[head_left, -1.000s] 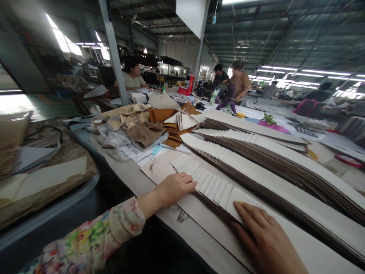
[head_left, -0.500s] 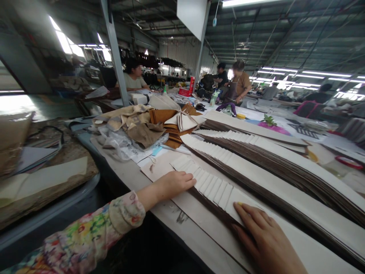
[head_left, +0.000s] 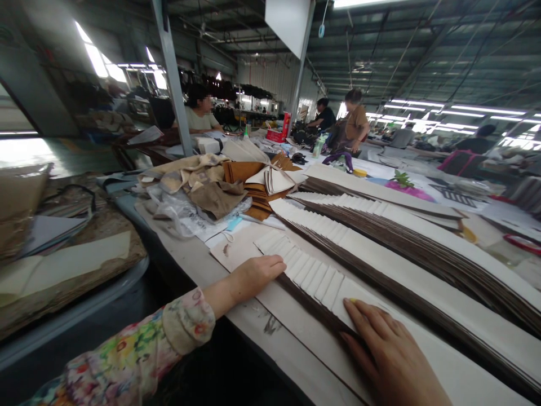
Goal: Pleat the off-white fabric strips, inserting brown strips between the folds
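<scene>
A stack of long cut pieces [head_left: 323, 278], white on top and brown along its side, lies fanned out in short steps on the table in front of me. My left hand [head_left: 262, 274] is closed at the stack's near edge, close to its far end, with the fingertips bent over the pieces. My right hand [head_left: 382, 344] rests on the white top piece further down, fingers stretched out, its thumb along the brown side. Beyond it lie a second fanned stack [head_left: 372, 254] and a third stack [head_left: 406, 225] of similar pieces.
Brown fabric scraps [head_left: 217, 198] and a plastic bag [head_left: 181, 217] lie at the table's far left. A grey bin [head_left: 105, 304] with a board on top stands left of the table [head_left: 262, 324]. A red tape roll [head_left: 522, 242] sits at right. Several people work behind.
The left hand has shifted slightly left along the stack's edge. The right hand keeps nearly the same place on top. The view has moved a little.
</scene>
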`<action>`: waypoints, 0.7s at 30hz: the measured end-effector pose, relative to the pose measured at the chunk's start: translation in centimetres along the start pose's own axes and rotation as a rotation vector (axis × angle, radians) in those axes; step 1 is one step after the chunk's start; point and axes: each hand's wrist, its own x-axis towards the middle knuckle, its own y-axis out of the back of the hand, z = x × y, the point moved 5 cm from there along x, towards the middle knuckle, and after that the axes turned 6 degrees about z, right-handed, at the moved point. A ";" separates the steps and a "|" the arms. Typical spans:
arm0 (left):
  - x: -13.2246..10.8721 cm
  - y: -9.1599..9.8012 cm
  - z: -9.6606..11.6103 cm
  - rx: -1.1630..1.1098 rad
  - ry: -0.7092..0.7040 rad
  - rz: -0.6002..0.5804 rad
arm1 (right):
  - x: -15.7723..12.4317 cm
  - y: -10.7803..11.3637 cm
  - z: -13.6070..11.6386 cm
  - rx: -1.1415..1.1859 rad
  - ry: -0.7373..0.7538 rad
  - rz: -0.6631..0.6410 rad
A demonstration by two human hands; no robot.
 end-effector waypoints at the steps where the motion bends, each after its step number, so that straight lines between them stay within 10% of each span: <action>1: -0.1 0.0 -0.1 -0.025 0.018 -0.004 | 0.1 0.0 -0.1 0.004 0.000 0.007; 13: -0.5 1.7 0.1 -0.112 0.123 0.011 | 0.0 1.3 -0.9 0.085 -0.079 -0.136; 16: -2.4 4.0 4.0 -0.373 0.132 -0.030 | -2.7 4.9 -1.9 0.199 -0.132 -0.109; 21: -8.5 1.8 14.2 -0.946 0.104 -0.526 | -12.8 8.7 -5.3 0.685 -0.262 -0.390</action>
